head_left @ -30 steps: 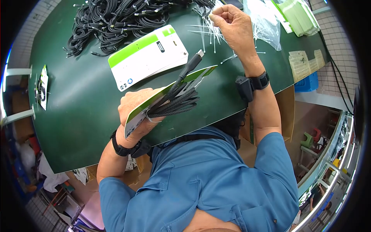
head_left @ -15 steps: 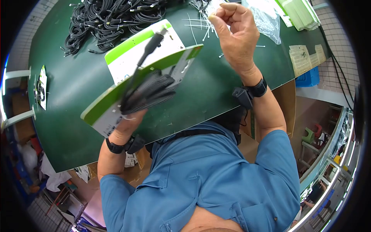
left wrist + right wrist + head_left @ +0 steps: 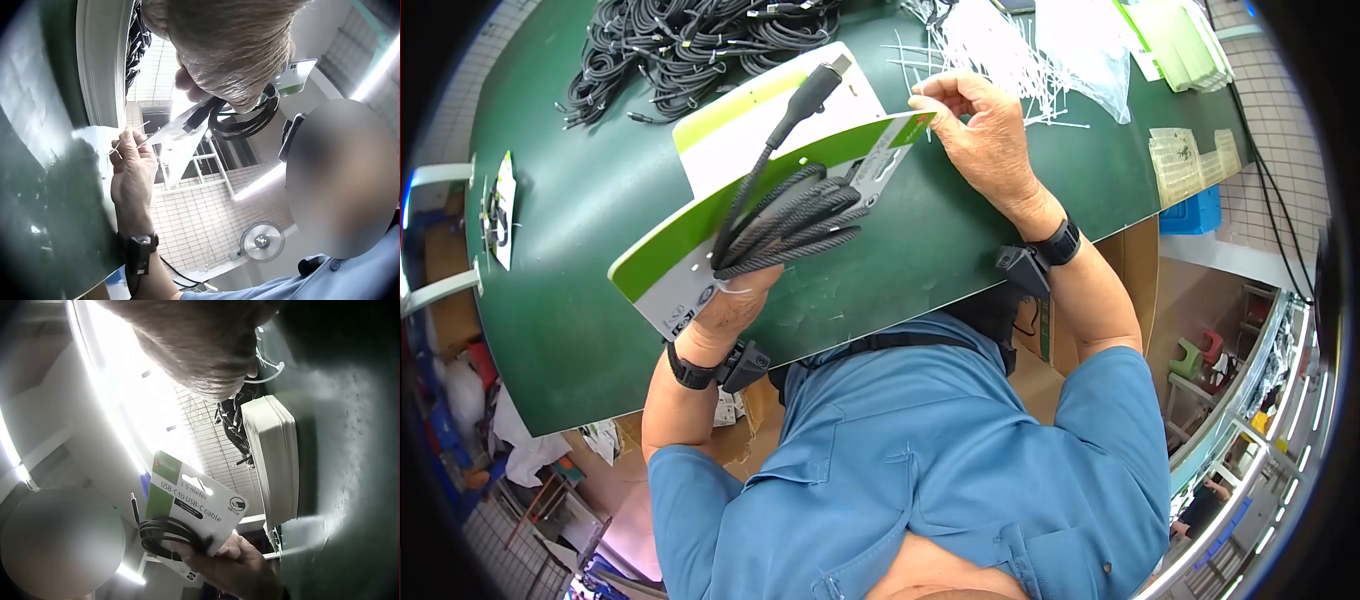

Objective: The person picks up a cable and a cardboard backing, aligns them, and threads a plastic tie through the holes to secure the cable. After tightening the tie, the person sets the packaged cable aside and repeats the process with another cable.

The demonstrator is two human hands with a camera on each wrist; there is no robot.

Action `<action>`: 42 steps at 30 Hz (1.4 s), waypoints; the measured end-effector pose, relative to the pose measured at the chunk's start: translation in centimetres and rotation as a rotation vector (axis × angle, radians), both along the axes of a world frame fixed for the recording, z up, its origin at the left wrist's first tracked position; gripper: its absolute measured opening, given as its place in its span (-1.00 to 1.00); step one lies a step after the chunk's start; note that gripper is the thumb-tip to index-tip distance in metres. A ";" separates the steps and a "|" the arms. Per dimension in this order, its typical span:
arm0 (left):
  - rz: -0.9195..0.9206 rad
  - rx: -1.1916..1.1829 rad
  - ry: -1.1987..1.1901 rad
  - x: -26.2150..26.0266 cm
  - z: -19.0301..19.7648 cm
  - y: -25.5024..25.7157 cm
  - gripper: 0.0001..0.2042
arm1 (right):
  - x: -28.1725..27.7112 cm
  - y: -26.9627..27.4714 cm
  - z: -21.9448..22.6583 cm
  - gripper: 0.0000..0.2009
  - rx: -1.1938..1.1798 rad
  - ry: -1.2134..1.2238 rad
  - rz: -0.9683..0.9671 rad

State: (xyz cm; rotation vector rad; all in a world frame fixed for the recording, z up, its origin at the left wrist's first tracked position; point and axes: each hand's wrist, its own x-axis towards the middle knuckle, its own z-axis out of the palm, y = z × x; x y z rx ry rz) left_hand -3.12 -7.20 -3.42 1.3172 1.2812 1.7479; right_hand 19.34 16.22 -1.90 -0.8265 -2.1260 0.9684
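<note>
My left hand (image 3: 745, 300) grips a green and white packaging card (image 3: 187, 503) from behind, its fingers mostly hidden in the head view. A black braided USB-C cable (image 3: 800, 215) lies coiled against the card, one plug sticking up past the card's far edge. A thin white tie circles the coil near the card's lower left. My right hand (image 3: 990, 145) is at the card's right end, thumb and forefinger together. Between those fingertips is a thin white cable tie (image 3: 273, 374), whose loose end sticks out in both wrist views.
Behind the held card lies a stack of cards (image 3: 710, 160). A heap of black cables (image 3: 690, 50) covers the far left of the green table (image 3: 570, 330). White cable ties (image 3: 1000, 60) and a plastic bag (image 3: 1090, 60) are at the far right, near more cards (image 3: 1180, 50). One packaged cable (image 3: 500, 210) sits at the left edge.
My right hand has come from the pile of cable ties down and left to the card's right end. My left hand has shifted left, swinging the card and cable over with it.
</note>
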 end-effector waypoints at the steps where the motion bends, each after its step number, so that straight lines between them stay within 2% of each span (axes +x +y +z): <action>1: 0.002 0.003 -0.001 0.1 0.7 0.5 -0.59 | 0.0 0.2 0.2 -0.78 0.003 -0.001 0.002; 4: 0.086 0.265 0.756 0.8 4.2 3.1 -0.65 | -0.2 0.9 1.1 -0.80 -0.307 0.308 -0.044; 5: 0.086 0.261 0.753 1.2 4.8 3.7 -0.65 | -0.2 1.1 1.5 -0.80 -0.310 0.304 -0.044; 8: -0.072 0.432 0.753 2.4 5.7 4.6 -0.68 | -0.3 1.4 2.7 -0.77 -0.548 0.515 0.100; 12: -0.137 0.440 0.891 2.6 5.3 4.2 -0.60 | -1.3 -0.2 4.7 -0.84 -0.722 0.556 0.068; 20: -0.136 0.493 0.975 3.0 5.4 4.1 -0.57 | -1.6 -0.8 4.6 -0.90 -0.775 0.560 0.150; 25: -0.118 0.526 0.992 2.9 5.3 4.0 -0.58 | -1.3 -0.8 4.8 -0.89 -0.897 0.527 0.110; 28: -0.108 0.519 1.002 3.0 5.4 4.0 -0.58 | -1.0 0.1 4.0 -0.73 -0.891 0.577 0.301; 32: -0.106 0.532 0.978 3.0 5.5 4.0 -0.59 | -0.8 -0.8 5.0 -0.73 -0.990 0.557 0.215; 40: -0.114 0.561 0.998 2.7 5.5 4.2 -0.60 | -0.1 -1.8 5.8 -0.80 -0.613 0.411 0.291; 42: -0.115 0.563 1.009 2.7 5.6 4.1 -0.60 | -0.2 -1.9 6.7 -0.82 -0.604 0.340 0.293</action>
